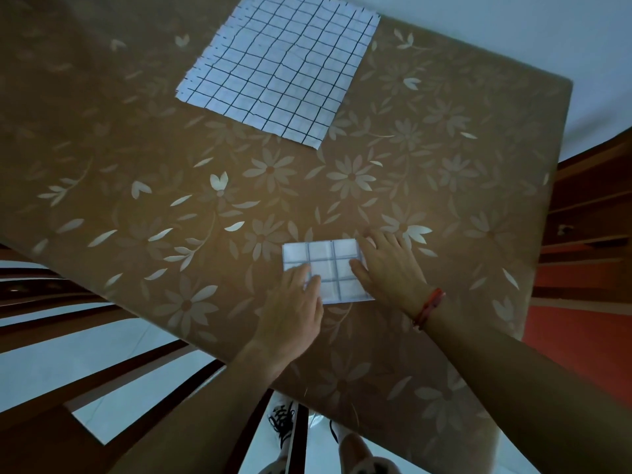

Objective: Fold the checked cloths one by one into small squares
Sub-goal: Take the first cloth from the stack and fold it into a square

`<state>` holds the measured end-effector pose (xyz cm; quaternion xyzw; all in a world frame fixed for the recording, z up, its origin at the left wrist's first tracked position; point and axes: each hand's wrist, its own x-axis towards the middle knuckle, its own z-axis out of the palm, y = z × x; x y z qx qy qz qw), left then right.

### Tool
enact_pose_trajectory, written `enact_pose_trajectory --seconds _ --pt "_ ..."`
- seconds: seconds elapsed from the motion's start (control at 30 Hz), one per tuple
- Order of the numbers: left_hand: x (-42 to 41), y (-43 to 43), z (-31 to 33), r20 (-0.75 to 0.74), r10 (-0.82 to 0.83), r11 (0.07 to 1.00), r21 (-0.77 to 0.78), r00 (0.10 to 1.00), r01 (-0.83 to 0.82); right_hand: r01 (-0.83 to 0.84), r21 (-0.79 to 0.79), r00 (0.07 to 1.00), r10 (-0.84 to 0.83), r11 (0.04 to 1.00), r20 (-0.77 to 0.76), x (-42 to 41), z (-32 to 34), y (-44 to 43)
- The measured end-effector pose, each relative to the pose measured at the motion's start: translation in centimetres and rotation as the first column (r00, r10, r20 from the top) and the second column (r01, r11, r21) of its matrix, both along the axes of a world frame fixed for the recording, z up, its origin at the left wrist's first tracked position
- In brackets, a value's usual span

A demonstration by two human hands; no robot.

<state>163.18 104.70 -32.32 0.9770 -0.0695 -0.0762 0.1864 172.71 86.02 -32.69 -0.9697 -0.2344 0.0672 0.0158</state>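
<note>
one unfolded checked cloth (278, 68) lies on flowered table (136, 165).

Domestic dining area: tabletop (342, 186) under a brown floral cover, wooden chairs (588, 213) drawn alongside, pale tiled floor (44, 371) beneath.

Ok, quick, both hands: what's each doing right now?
Left hand: open, fingers flat on the small folded white checked cloth.
Right hand: open, pressing flat on the same cloth.
</note>
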Motion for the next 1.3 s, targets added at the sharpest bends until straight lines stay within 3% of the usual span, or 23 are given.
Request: enact_pose_trajectory --seconds 0.37,0.73,1.17,1.3 --pt "-2.3 -0.9 -0.8 -0.017 -0.017 0.997 -0.076 1.000 0.016 0.131 0.256 0.983 -0.092 0.958 -0.159 3.6 0.9 1.8" --pt "-2.3 -0.7 -1.0 -0.013 -0.009 0.992 -0.129 1.000 0.008 0.311 0.121 0.840 -0.213 0.943 -0.499 5.7 1.6 2.7" --pt "-2.4 -0.2 -1.0 0.010 -0.045 0.986 -0.158 0.999 0.046 0.292 0.175 0.839 -0.164 0.940 -0.519 5.1 2.2 2.6" --pt "-2.5 0.0 -1.2 0.006 -0.028 0.990 -0.135 1.000 0.029 0.404 0.205 0.797 -0.234 0.891 -0.556 4.6 2.3 1.5"
